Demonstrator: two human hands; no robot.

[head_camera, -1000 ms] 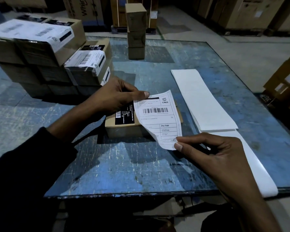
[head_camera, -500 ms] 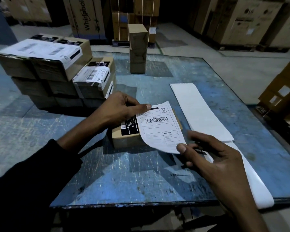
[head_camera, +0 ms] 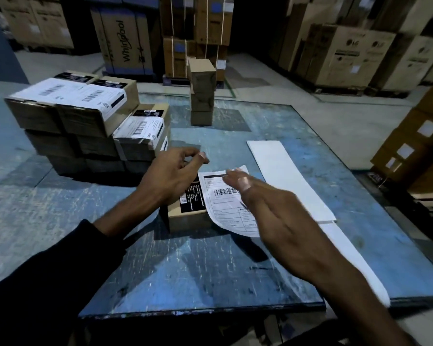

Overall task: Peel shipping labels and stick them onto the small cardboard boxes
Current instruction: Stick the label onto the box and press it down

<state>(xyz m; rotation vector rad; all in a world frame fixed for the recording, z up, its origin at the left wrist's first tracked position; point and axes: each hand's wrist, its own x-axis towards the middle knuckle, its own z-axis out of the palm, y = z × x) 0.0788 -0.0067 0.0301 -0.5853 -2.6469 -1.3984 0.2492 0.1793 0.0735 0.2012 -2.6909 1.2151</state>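
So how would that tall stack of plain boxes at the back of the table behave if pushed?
The stack of plain boxes is narrow and several high, so it would probably tip. The top box sits skewed, likely sliding off first. On the scuffed table it may drag rather than glide.

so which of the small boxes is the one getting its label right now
The lone box at the table's middle, under both hands. Its label overhangs the near edge, the right hand flat on it; the stacked boxes at left are already labelled.
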